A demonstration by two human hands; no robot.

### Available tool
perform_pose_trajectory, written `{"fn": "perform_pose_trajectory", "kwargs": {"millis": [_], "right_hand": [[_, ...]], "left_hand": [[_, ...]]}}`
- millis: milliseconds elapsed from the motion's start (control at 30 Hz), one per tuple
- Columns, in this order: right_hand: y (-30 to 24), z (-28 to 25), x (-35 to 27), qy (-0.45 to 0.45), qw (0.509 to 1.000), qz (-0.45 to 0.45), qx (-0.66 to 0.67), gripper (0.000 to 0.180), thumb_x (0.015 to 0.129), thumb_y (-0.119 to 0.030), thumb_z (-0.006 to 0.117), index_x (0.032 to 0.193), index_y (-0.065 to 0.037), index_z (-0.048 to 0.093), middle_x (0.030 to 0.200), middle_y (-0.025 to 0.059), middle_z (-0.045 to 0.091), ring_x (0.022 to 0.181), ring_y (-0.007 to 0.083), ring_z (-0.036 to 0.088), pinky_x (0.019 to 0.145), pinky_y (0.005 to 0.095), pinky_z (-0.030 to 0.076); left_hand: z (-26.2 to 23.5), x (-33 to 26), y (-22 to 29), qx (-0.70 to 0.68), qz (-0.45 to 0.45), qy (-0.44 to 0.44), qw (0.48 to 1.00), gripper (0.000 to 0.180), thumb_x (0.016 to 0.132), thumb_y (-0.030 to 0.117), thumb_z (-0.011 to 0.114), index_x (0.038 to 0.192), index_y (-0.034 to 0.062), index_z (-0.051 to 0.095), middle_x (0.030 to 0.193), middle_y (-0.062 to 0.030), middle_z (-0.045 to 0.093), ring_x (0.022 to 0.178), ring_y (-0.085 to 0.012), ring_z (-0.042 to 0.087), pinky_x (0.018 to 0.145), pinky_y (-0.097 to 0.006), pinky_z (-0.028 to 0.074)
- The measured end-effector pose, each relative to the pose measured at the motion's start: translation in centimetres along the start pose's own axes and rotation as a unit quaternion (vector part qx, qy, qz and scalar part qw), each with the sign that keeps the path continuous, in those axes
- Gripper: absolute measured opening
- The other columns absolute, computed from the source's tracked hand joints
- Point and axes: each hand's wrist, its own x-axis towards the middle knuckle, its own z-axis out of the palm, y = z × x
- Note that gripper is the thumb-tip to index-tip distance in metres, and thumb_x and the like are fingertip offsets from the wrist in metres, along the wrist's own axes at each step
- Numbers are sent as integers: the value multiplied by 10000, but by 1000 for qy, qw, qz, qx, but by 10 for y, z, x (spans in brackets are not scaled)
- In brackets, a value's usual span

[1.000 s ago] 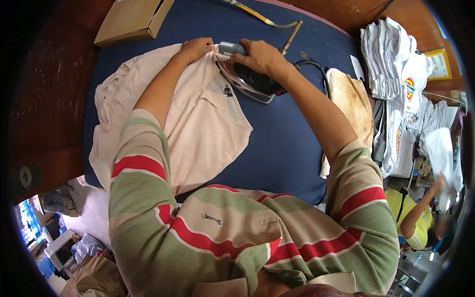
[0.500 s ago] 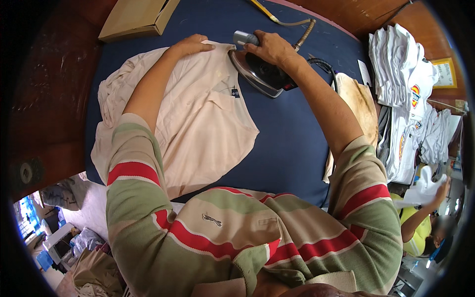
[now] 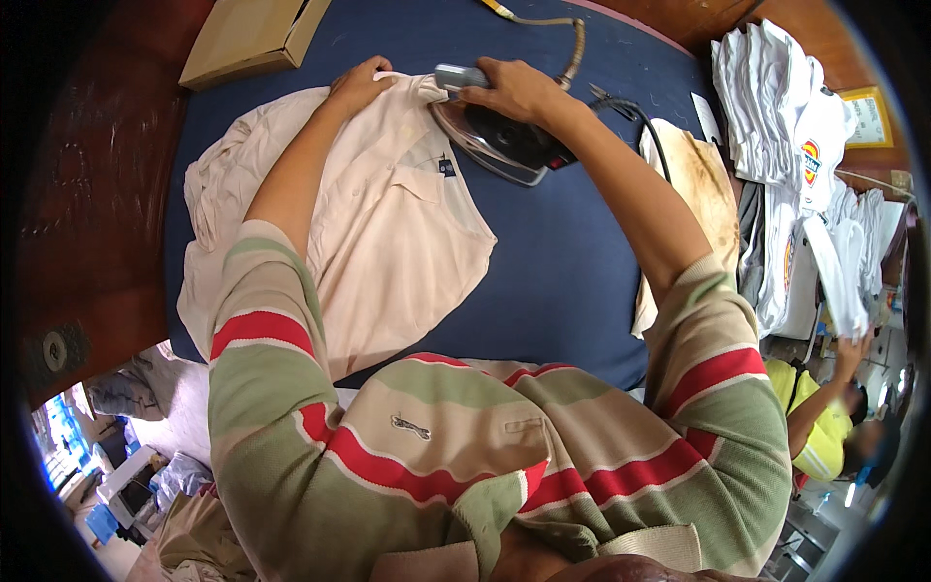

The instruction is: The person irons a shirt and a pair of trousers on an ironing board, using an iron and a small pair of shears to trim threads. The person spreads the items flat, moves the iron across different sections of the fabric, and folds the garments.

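A cream shirt (image 3: 388, 242) is spread over the left part of the dark blue padded table, its pocket and a small dark label showing. My left hand (image 3: 361, 89) is at its far edge, fingers bent and pinching the cloth. My right hand (image 3: 519, 92) grips the handle of a steam iron (image 3: 499, 141). The iron's pointed front meets the shirt's far right corner, while most of its soleplate lies over the blue cover. A hose (image 3: 579, 53) and a dark cord run from behind the iron.
A cardboard box (image 3: 247, 44) sits at the far left of the blue table (image 3: 553, 262). A scorched cloth (image 3: 693, 184) lies on the right edge, beside hanging white garments (image 3: 766, 107). At far right, a person in yellow (image 3: 810, 417) lifts a white piece.
My left hand's fingers have curled in at the shirt's edge, where they lay more stretched before. The iron's front now touches the raised corner. At right, the person's white piece hangs longer.
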Motion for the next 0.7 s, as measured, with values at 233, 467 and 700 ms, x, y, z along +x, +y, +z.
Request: {"fn": "perform_pose_trajectory", "kwargs": {"millis": [233,467,700], "right_hand": [[-15,4,-99,-6,998,55,43,451,831,-400,542,1036,1,520,779,244,624,759,412,607,685,463,485],[-35,17,-109,5,998,59,21,382,837,-359,532,978,-4,512,772,222,626,739,388,613,666,455,487],[-28,16,-59,42,997,56,26,414,830,-371,536,1013,0,523,845,221,631,816,391,608,725,455,483]], "left_hand": [[15,-15,57,151,103,49,982,497,814,474,523,1235,210,504,1226,-30,522,1144,-242,475,954,-457,307],[22,1,63,199,73,5,977,335,827,384,521,1061,163,615,1100,-47,569,1079,-249,516,880,-471,364],[15,6,73,170,32,-10,985,228,813,306,525,965,184,642,1027,-48,595,1043,-252,543,870,-498,355]]}}
